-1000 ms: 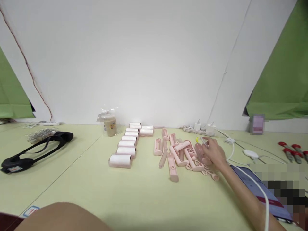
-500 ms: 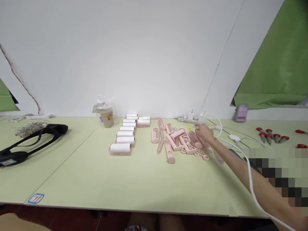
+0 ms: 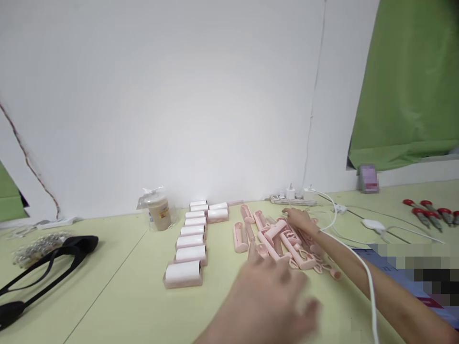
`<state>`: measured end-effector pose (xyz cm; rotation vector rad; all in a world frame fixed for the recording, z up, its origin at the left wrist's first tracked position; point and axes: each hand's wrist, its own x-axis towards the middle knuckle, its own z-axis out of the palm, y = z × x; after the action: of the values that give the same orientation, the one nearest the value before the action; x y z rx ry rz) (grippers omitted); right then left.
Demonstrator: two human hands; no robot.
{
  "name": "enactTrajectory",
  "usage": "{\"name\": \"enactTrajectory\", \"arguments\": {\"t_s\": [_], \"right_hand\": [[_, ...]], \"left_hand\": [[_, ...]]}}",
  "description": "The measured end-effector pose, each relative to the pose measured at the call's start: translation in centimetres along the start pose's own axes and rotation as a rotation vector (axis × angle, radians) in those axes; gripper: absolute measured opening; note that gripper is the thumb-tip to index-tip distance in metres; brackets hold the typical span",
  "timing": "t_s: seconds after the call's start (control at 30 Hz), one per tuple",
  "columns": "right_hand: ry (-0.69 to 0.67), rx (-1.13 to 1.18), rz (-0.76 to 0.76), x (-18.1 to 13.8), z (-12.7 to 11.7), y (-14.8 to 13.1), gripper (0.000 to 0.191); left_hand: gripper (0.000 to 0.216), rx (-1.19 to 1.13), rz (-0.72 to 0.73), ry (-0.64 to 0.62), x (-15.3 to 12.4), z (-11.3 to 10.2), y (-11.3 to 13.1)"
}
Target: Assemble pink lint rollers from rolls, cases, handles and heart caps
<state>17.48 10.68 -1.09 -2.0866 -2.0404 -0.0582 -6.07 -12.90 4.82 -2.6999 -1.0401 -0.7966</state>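
Note:
A loose pile of pink plastic parts (image 3: 276,230), with half-round shells, tube-like pieces and small loops, lies on the table. My left hand (image 3: 265,301), blurred, reaches in low from the front. Its fingers are stretched toward the near side of the pile with the thumb apart, and I see nothing in it. At the far right side of the pile, my right hand (image 3: 300,220) is stretched over the parts, fingers extended leftward; what lies under its palm is hidden. To the left stands a column of white rolls (image 3: 183,272) seated in pink shells.
A bagged drink cup (image 3: 159,215) stands near the wall. Black straps (image 3: 71,248) lie at left. A power strip (image 3: 292,199) sits behind the pile, and a white cable (image 3: 362,258) crosses my right forearm. Red-handled screwdrivers (image 3: 426,212) lie far right, beyond a blue sheet (image 3: 380,272).
My left hand has come into view from below and reached toward the pile. My right hand stays by the pile's far right side. The camera view has tilted up.

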Motion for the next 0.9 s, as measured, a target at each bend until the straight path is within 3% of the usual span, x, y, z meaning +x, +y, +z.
{"name": "enactTrajectory", "arguments": {"t_s": [0.1, 0.17, 0.3, 0.47, 0.57, 0.67, 0.8, 0.9], "right_hand": [[-0.018, 0.012, -0.006, 0.1, 0.2, 0.0, 0.025], [-0.010, 0.027, -0.024, 0.2, 0.1, 0.1, 0.025], [0.089, 0.063, -0.148, -1.1, -1.3, -0.4, 0.024], [0.222, 0.181, -0.482, -8.1, -1.9, -3.4, 0.022], [0.203, 0.271, -0.652, -13.2, -1.0, -4.8, 0.018], [0.110, 0.419, -0.720, -16.5, -0.4, -5.6, 0.018], [-0.096, 0.522, -0.686, -18.0, -0.7, -6.4, 0.020], [-0.178, 0.568, -0.714, -18.3, -1.1, -6.5, 0.024]], "left_hand": [[0.023, -0.070, -0.431, -0.117, 2.1, 2.9, -4.5], [0.027, -0.077, -0.575, -0.226, 1.9, 5.7, -6.7], [0.041, -0.164, -0.642, -0.325, 0.5, 9.3, -8.8], [0.041, -0.188, -0.733, -0.369, -1.1, 8.7, -9.0], [0.032, -0.284, -0.839, -0.264, -2.2, 8.1, -9.1], [0.028, -0.617, -0.916, -0.077, -2.8, 8.3, -9.6], [0.045, -1.153, -0.980, 0.064, -2.8, 9.3, -9.9], [0.056, -1.300, -0.963, 0.132, -2.7, 10.0, -9.8]]}}
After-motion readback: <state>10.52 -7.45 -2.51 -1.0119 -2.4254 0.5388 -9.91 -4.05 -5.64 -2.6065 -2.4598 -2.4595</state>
